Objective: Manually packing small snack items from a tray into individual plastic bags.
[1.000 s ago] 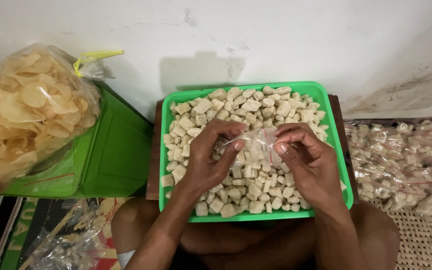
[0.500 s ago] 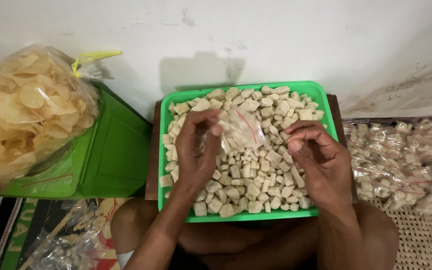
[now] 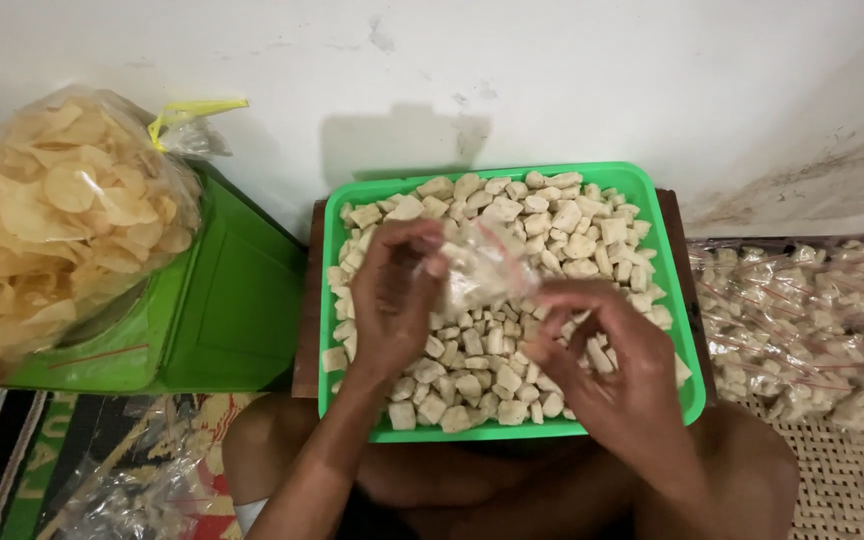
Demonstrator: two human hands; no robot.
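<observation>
We take the green tray (image 3: 677, 400) as our landmark. It sits in front of a white wall (image 3: 552, 70) and is filled with pale, blocky snack pieces (image 3: 572, 225). To the left of the tray stands a green bin (image 3: 222, 310), and a large clear bag of round yellow chips (image 3: 57, 225), tied with a yellow band, rests on top of it. To the right of the tray lies a heap of small filled clear packets (image 3: 802, 330) on a woven mat (image 3: 852, 480). Below and left of the tray, more crumpled plastic (image 3: 122, 480) lies on the floor.

Over the middle of the tray, we hold a small clear plastic bag (image 3: 482, 270), which hangs between our two hands, just above the snack pieces. Our left hand (image 3: 392, 300) is over the tray's left half, its fingers curled in and its thumb and fingertips pinching the bag's upper left edge. Our right hand (image 3: 602, 360) is over the tray's lower right part, fingers bent and drawn together, touching the bag's lower right corner; we cannot tell whether it grips the plastic.

The bag is thin, see-through and wrinkled, with a thin red line along one edge; how much it holds we cannot tell.
</observation>
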